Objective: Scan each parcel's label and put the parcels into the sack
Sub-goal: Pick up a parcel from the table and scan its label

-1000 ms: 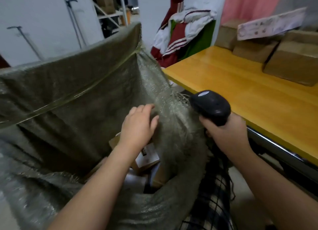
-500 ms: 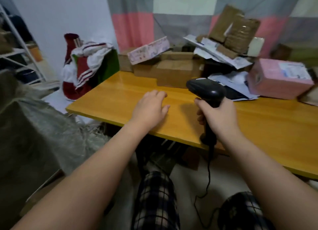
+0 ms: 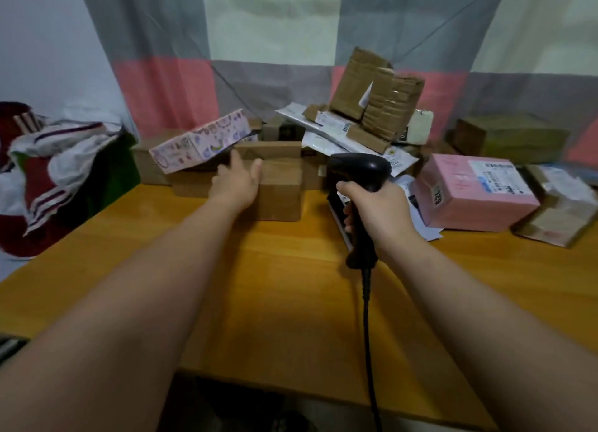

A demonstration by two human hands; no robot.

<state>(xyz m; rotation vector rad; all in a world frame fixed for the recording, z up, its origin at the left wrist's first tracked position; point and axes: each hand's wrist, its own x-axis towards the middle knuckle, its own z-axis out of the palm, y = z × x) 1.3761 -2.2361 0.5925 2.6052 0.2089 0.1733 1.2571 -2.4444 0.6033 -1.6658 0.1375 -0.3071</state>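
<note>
Scanner [image 3: 359, 169] is gripped in the right hand [image 3: 378, 211]; the left hand [image 3: 238, 184], fingers open, meets a brown box [image 3: 281, 192] at the desk's [image 3: 291, 286] far edge.

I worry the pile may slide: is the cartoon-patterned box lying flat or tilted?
Tilted: the patterned box slopes, its right end raised higher than its left, lying on the brown boxes by the left hand.

The orange-yellow wooden table top [image 3: 291, 302] is seen as smooth, with a soft sheen. Along its far edge, the plain brown box [image 3: 281, 189] is made of matt cardboard, while the tall brown parcels [image 3: 391, 108] are wrapped in glossy tape. The black handheld scanner [image 3: 359, 171] is moulded in plastic, faintly shiny on its head. The grey, pink and pale curtain [image 3: 259, 43] is matt cloth.
</note>
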